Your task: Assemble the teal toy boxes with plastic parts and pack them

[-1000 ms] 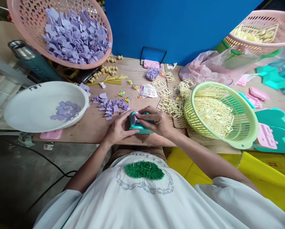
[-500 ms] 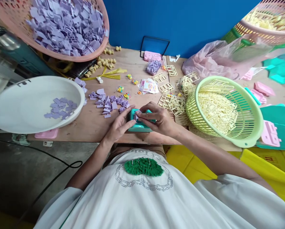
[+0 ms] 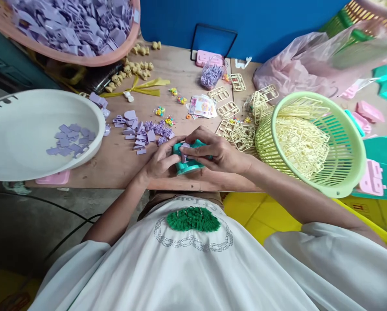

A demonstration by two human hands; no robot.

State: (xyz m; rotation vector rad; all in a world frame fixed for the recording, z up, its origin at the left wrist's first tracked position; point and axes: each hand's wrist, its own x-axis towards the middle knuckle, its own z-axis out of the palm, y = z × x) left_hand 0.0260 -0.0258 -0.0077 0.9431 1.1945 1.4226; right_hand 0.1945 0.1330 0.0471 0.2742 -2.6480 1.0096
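At the table's left edge sits one white bowl [image 3: 25,129] with a thin scatter of purple pieces; above it, at the back left corner, one pink basket [image 3: 83,56] is heaped with more, too many to count. Loose purple pieces [image 3: 141,134] lie mid-table. At the front edge, the left hand [image 3: 159,162] cups one teal housing [image 3: 188,162] from the side, fingers curled against it, while the right hand [image 3: 217,151] pinches a small purple piece [image 3: 184,151] onto its top. This looks like the fitting step: the piece seems to need pressing square into its seat while the housing is steadied. Right of the hands stands one green basket [image 3: 342,185] of cream frames, uncountable, near the table's right edge.
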